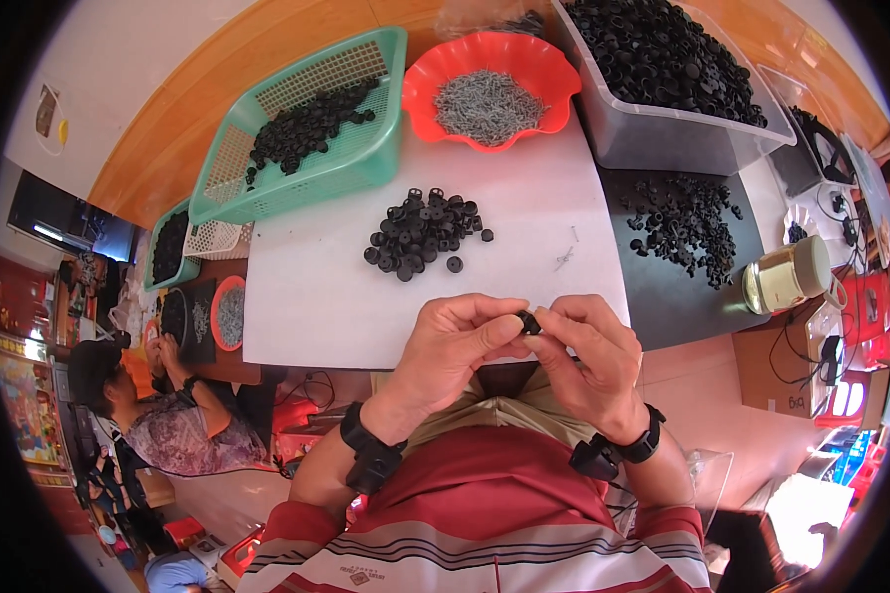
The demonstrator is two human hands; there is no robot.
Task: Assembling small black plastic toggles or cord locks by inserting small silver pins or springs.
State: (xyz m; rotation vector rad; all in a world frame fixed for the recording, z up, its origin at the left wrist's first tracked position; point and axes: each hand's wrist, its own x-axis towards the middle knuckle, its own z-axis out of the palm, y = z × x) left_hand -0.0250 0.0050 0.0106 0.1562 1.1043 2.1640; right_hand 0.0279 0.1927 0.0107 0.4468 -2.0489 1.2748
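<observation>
Just past the near edge of the white work surface [307,316], my left hand [452,348] and my right hand [595,364] meet fingertip to fingertip. Between them they pinch a small black plastic part [530,322], mostly covered by the fingers. Beyond my hands lies a loose pile of round black plastic caps [420,232], with one or two lying apart at its right side. A few thin metal screws or pins [564,259] are scattered to the right of that pile.
A green basket [366,176] with black parts, a red scalloped bowl [420,74] of metal screws and a clear bin [653,133] of black parts stand behind. Small black pieces [687,232] cover a dark board at right, beside a jar [786,277]. Another person [183,425] works at left.
</observation>
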